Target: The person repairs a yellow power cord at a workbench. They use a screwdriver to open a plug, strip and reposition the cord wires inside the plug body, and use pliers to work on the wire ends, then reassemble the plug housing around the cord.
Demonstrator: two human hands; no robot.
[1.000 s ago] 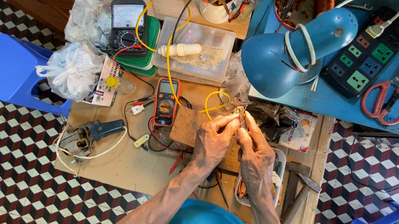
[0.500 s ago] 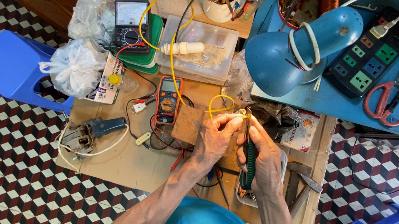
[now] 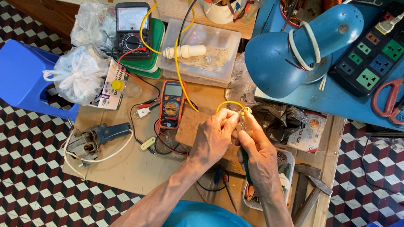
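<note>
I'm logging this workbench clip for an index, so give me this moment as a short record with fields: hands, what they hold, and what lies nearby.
left hand: left hand pinches the looped thin yellow wire near its end
right hand: right hand grips a green-handled hand tool, tip at the wire end
surface: low wooden work table
near the hands: orange digital multimeter, just left of them
behind: blue metal desk lamp; black multi-socket power strip; red-handled scissors
left side: blue plastic stool
</note>
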